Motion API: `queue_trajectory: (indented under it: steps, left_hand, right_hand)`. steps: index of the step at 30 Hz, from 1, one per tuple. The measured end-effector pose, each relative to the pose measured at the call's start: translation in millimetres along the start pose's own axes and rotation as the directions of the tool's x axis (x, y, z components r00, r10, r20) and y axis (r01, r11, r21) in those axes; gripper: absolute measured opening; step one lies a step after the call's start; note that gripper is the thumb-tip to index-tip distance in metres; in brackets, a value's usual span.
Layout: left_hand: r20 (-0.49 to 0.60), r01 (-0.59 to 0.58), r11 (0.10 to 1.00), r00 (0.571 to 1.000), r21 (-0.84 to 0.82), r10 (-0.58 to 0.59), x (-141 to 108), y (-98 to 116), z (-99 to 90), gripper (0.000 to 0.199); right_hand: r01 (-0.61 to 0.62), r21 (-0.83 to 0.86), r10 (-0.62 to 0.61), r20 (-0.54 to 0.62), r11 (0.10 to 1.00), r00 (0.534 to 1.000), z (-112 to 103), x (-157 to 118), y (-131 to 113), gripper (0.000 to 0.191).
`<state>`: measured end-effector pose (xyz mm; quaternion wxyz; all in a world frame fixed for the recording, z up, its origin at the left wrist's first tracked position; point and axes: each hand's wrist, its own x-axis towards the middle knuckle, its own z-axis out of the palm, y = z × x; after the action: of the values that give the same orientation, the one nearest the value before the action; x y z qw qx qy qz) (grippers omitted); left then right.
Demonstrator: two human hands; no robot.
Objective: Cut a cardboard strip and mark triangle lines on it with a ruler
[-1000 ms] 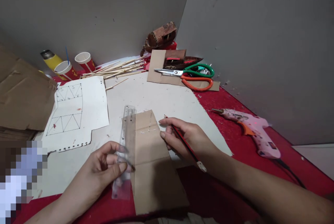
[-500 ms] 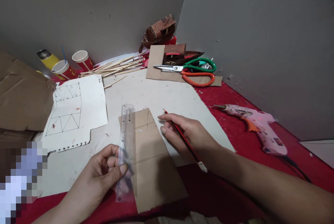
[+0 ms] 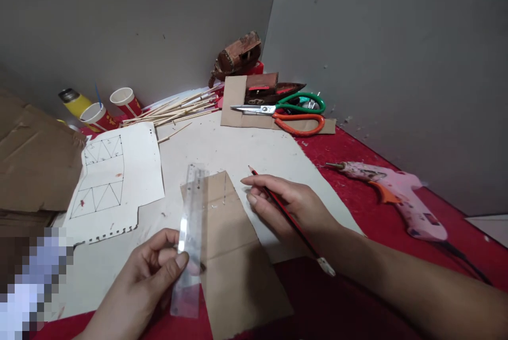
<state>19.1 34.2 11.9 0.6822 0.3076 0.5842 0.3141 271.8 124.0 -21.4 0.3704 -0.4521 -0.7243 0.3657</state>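
Clock is centred on the cardboard piece (image 3: 234, 255), 12 = far side. Left hand (image 3: 159, 266) at 9, forearm coming in from 8, wrist low, thumb over the face of the clear ruler (image 3: 192, 197), other fingers curled at and behind its left edge. So left fingers are closed to a narrow pinch on the ruler, which runs close to 6-12 and overlaps the cardboard's left edge; can't tell if it's flat on it. Right hand (image 3: 293, 205) at 2, forearm in from between 3 and 4, index nearly straight toward 10, thumb just below it. Right fingers are narrow around the red-and-black pencil (image 3: 288, 216), tip toward 10-11, eraser end back toward 4. Tip is past the cardboard's right edge, over the white sheet (image 3: 234, 144); contact unclear. Cardboard has pencil marks near its far end, near end over red table (image 3: 317, 297). Scissors (image 3: 280, 112) near 1, pink glue gun (image 3: 405, 197) between 2 and 3, sticks (image 3: 178, 109) at 11, truss drawing (image 3: 138, 171) at 10.
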Motion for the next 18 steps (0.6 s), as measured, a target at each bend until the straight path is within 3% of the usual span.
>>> queue_trajectory:
  steps: [3, 6, 8, 14, 18]
  left_hand:
    - [0.057, -0.011, 1.0, 0.998, 0.003, 0.01, 0.2, -0.5, 17.4, 0.033]
    - [0.151, -0.067, 0.997, 0.987, 0.033, 0.061, 5.7, -0.6, 40.2, 0.033]
    - [0.224, -0.114, 0.993, 0.969, 0.039, 0.103, 11.8, -0.1, 55.0, 0.032]
    - [0.34, -0.025, 0.999, 0.94, 0.028, 0.014, 22.9, 5.8, 76.2, 0.018]
    - [0.315, -0.092, 0.996, 0.945, 0.007, 0.085, 24.6, 8.8, 73.0, 0.018]
  right_hand:
    - [-0.176, 0.214, 0.171, 0.039, 0.961, 0.984, -0.1, 0.8, -2.2, 0.026]
    - [-0.4, 0.423, 0.357, 0.181, 0.813, 0.917, -2.7, 3.2, -1.1, 0.036]
    - [-0.47, 0.494, 0.399, 0.249, 0.731, 0.883, -5.7, 6.2, -0.7, 0.04]
    - [-0.478, 0.638, 0.414, 0.262, 0.603, 0.872, -15.7, 14.6, -9.8, 0.035]
    - [-0.455, 0.661, 0.422, 0.224, 0.597, 0.878, -17.3, 15.4, -14.7, 0.035]
